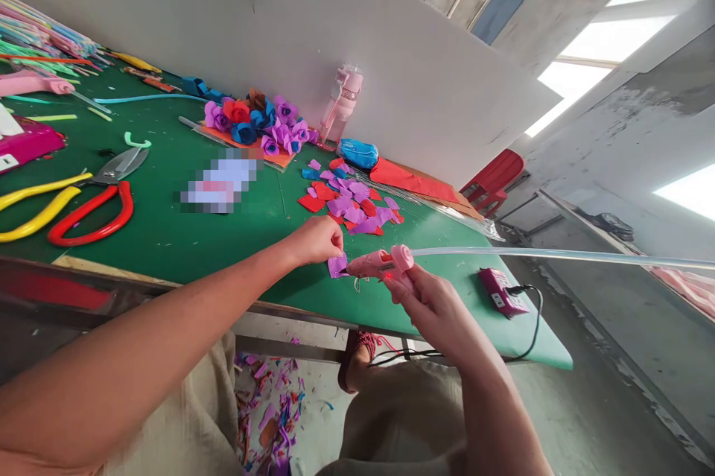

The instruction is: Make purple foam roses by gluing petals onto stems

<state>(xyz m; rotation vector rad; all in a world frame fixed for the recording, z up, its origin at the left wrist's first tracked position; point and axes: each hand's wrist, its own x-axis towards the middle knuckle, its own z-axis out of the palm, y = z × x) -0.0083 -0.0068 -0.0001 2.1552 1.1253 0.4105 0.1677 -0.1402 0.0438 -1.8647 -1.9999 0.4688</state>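
My right hand [433,305] is wrapped round a pink glue gun [385,261], with a long clear glue stick [536,256] running out of its back to the right. A red light glows on the gun near my fingers. The fingers of my left hand [319,241] are pinched on a small purple paper piece [337,265]. The gun's nozzle meets or nearly meets the right edge of that piece. Just beyond my left hand lies a loose pile of purple, red and blue paper petals [357,197].
Finished paper flowers [262,118] sit at the back beside a pink bottle [342,103] and a blue pouch [358,153]. Red-handled scissors [106,200] and yellow-handled pliers [45,197] lie left. A magenta power box [501,291] with a black cable is at the right edge. Paper scraps [273,409] litter the floor.
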